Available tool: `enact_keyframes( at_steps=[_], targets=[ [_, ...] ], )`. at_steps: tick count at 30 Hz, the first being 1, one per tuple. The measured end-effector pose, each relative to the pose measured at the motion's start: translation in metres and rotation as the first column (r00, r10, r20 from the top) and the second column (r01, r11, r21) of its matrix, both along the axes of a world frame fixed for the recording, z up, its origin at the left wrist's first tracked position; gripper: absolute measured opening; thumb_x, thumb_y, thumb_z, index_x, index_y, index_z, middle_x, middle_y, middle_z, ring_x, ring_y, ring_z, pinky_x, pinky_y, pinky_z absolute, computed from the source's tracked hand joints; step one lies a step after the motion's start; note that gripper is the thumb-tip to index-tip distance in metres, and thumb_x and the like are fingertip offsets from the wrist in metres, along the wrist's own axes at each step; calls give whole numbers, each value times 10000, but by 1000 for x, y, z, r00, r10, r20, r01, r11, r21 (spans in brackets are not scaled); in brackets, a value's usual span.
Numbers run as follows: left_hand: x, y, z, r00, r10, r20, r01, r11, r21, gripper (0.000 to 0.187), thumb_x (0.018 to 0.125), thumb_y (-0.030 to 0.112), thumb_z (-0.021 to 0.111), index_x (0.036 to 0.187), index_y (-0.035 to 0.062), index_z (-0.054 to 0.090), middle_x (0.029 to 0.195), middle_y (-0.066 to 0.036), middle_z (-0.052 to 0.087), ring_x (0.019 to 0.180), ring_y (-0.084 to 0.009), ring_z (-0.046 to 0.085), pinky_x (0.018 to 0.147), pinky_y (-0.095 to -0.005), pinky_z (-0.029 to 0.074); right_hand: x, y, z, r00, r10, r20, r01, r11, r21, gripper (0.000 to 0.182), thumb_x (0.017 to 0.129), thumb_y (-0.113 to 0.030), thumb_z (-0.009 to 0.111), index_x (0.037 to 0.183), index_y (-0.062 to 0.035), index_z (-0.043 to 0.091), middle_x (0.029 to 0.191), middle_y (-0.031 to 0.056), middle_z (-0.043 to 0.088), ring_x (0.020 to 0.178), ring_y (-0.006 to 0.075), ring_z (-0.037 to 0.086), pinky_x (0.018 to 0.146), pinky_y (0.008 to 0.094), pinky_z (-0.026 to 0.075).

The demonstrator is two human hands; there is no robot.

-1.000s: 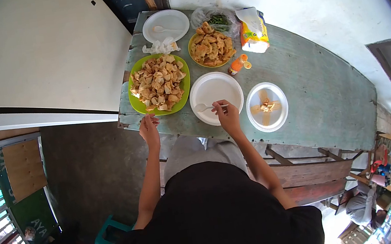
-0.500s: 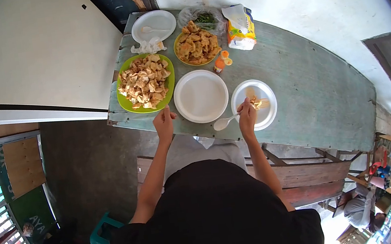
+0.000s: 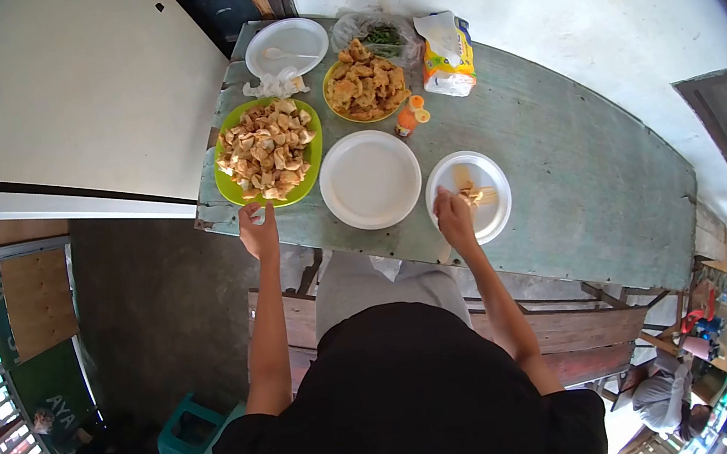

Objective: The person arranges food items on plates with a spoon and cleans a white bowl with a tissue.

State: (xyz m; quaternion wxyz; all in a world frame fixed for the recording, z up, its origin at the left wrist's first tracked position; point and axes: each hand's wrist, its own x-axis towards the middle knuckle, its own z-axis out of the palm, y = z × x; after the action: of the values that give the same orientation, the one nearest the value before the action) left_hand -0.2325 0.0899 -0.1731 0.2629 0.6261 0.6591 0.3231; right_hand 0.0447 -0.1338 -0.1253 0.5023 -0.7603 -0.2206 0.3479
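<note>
My left hand [image 3: 259, 232] is at the near rim of the green plate [image 3: 314, 161], which is heaped with fried, folded pieces of food [image 3: 268, 152]. Its thumb and forefinger are apart, with nothing visible between them. My right hand [image 3: 455, 219] is closed over the left side of a small white plate [image 3: 495, 225]. A white spoon [image 3: 445, 254] shows only as a pale, blurred shape below that hand. On the small plate lie a few yellowish food pieces [image 3: 476, 196] and a brownish smear. Between my hands sits a larger white plate [image 3: 371, 179] with nothing on it.
Behind are a yellow plate of fritters [image 3: 367, 85], an orange-capped bottle [image 3: 411, 116], a bag of greens [image 3: 381, 36], a tissue pack [image 3: 447, 55], and a white plate [image 3: 308, 30] with a spoon. Crumpled paper [image 3: 277, 85] lies nearby. A bench [image 3: 573, 328] runs below the table.
My left hand has moved left along the green plate's near side, and its fingers have parted. My right hand has shifted slightly left and down; the spoon's pale shape now points down toward me.
</note>
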Motion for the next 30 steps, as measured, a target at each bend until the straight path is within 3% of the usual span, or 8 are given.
enact_keyframes(
  at_steps=[1,3,5,8,11,13,19,30],
  targets=[
    [-2,8,0,1000,-4,1,4,1000,3,342,717,294,736,921,61,593,876,-48,659,759,-207,610,678,-341,482,-12,13,-1,972,83,220,-93,995,38,410,965,-285,401,761,42,539,597,106,544,592,193,555,606,321,446],
    [-5,22,-1,990,-132,-49,131,991,-23,353,693,298,752,917,79,587,871,-45,660,758,-219,613,681,-341,486,-41,38,-2,984,75,163,-78,997,14,343,946,-241,429,805,42,560,633,146,568,638,250,572,646,345,439],
    [-5,34,-1,973,-193,-125,191,981,-23,349,685,293,757,904,89,578,878,-39,662,775,-222,616,680,-342,489,-64,64,3,958,217,187,-215,976,-30,329,936,-243,447,798,29,570,661,190,581,626,307,572,633,365,438],
    [-5,39,2,959,-284,-15,283,958,-47,345,682,285,755,893,85,569,848,-32,663,768,-217,621,679,-348,489,-96,98,15,948,283,143,-274,958,-84,331,924,-265,471,791,22,565,651,217,559,612,356,554,605,400,422],
    [-4,44,11,952,-307,12,306,944,-128,323,697,249,743,892,75,554,801,-37,657,745,-209,623,672,-335,489,-116,117,11,922,328,206,-312,944,-106,351,913,-288,493,761,24,549,623,216,537,589,366,542,576,423,404],
    [-9,47,9,921,-371,117,380,923,-65,292,711,188,726,895,60,539,761,-44,646,718,-206,619,660,-314,486,-125,121,11,931,307,198,-295,951,-91,349,910,-286,499,754,23,542,613,214,529,582,368,534,568,423,397],
    [-16,55,8,873,-475,110,479,878,-14,255,711,94,707,864,38,511,752,-59,631,714,-198,614,657,-303,484,-124,114,11,936,282,211,-261,957,-122,334,904,-278,511,759,21,548,598,207,520,551,360,518,546,418,387],
    [-41,62,32,832,-534,153,538,843,17,238,728,64,701,784,34,471,745,-78,642,621,-176,566,605,-280,464,-107,103,17,944,238,228,-199,963,-180,316,899,-273,522,807,19,604,634,209,574,581,329,577,561,388,419]
  ],
)
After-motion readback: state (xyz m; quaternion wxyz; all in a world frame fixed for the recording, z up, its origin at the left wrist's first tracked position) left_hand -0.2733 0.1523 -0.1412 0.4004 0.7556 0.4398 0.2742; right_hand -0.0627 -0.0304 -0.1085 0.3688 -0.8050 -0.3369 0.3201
